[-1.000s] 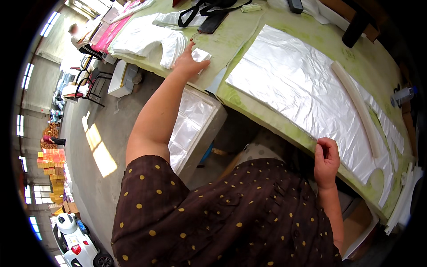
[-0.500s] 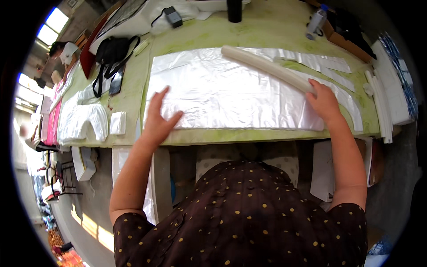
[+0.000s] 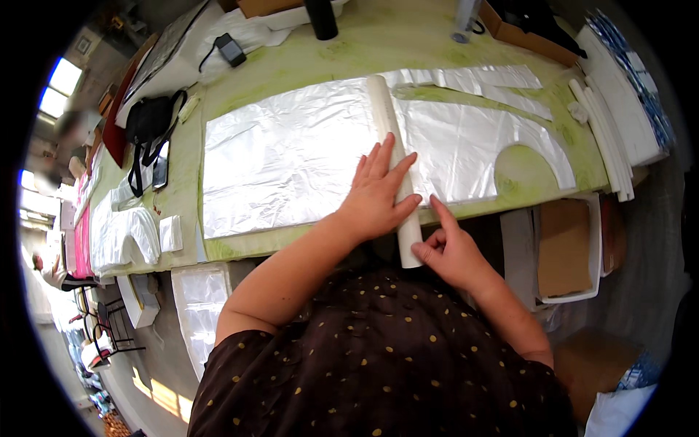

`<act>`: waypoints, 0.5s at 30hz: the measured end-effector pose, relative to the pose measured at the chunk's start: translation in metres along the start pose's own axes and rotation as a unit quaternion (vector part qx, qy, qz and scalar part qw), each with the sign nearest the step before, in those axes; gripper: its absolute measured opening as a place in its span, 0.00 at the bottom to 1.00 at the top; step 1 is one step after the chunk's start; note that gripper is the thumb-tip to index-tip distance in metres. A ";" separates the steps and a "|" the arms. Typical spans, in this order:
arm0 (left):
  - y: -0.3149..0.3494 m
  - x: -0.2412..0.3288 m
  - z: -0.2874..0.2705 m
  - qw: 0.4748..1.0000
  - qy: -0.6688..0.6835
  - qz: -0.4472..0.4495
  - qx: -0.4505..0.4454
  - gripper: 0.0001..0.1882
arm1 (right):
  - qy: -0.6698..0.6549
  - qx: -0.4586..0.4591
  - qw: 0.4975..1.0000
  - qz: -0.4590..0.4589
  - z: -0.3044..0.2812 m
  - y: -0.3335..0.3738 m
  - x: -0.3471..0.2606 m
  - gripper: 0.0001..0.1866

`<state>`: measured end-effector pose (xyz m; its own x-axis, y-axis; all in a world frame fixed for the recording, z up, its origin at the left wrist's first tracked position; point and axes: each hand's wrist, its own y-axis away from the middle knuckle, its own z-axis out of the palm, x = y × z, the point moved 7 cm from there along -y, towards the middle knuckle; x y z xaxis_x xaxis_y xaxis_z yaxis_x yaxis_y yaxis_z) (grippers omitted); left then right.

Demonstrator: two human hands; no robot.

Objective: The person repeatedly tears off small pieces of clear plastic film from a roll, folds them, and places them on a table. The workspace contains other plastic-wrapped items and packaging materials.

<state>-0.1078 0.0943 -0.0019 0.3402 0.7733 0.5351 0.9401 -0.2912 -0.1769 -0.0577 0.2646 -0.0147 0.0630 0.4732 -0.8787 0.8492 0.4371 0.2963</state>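
Observation:
A long off-white tube [image 3: 381, 102] lies across a shiny, wrinkled white plastic sheet [image 3: 284, 160] and overhangs the table's near edge. My left hand [image 3: 375, 200] rests over the tube's middle with fingers spread, not wrapped round it. Beside the near end is my right hand [image 3: 459, 255]; its index finger is stretched out, its thumb is at the tube's side and the other fingers are bent. To the right of the tube, the sheet has a rounded cutout and long strap-like strips.
The table [image 3: 291, 240] has a pale green cover. On its left are a black bag [image 3: 149, 120], a phone [image 3: 161, 167] and folded white plastic [image 3: 135, 233]. A black cylinder [image 3: 321, 20] and a bottle [image 3: 464, 22] stand far back. White rolls [image 3: 604, 138] lie right; boxes [image 3: 564, 247] sit below.
The tube has swung from a slant at the right to nearly straight toward me. My left hand has come right onto it; my right hand has moved nearer, to its near end.

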 end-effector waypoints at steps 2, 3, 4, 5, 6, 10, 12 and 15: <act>-0.002 -0.002 -0.003 1.000 -0.013 -0.003 -0.018 0.37 | -0.065 0.050 0.996 0.018 -0.015 -0.001 0.023 0.50; -0.003 -0.001 -0.005 0.999 -0.024 -0.005 -0.021 0.37 | -0.128 0.064 0.988 0.060 -0.027 -0.004 0.026 0.49; 0.000 0.006 -0.009 0.998 -0.068 -0.005 -0.016 0.37 | -0.140 0.064 0.984 0.093 -0.035 -0.006 0.029 0.48; -0.003 0.016 -0.017 0.993 -0.117 -0.002 -0.007 0.37 | -0.152 0.064 0.979 0.121 -0.044 -0.010 0.032 0.46; -0.008 0.033 -0.029 0.988 -0.126 0.060 0.072 0.34 | -0.146 0.053 0.979 0.133 -0.047 -0.013 0.029 0.46; -0.054 0.062 -0.012 0.990 0.018 0.140 0.017 0.26 | -0.194 -0.042 0.973 0.116 -0.038 -0.027 0.018 0.37; -0.075 0.063 0.016 0.993 -0.019 0.060 -0.105 0.25 | -0.213 -0.039 0.970 0.108 -0.036 -0.024 0.026 0.30; -0.089 0.060 0.043 0.982 -0.044 0.028 -0.183 0.21 | -0.272 0.022 0.957 0.102 -0.040 -0.009 0.045 0.19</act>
<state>-0.1704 0.1910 0.0105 0.4059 0.7911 0.4575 0.8557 -0.5049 0.1137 -0.0838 0.3121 -0.0421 0.4835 0.0718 -0.8724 0.8103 0.3401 0.4772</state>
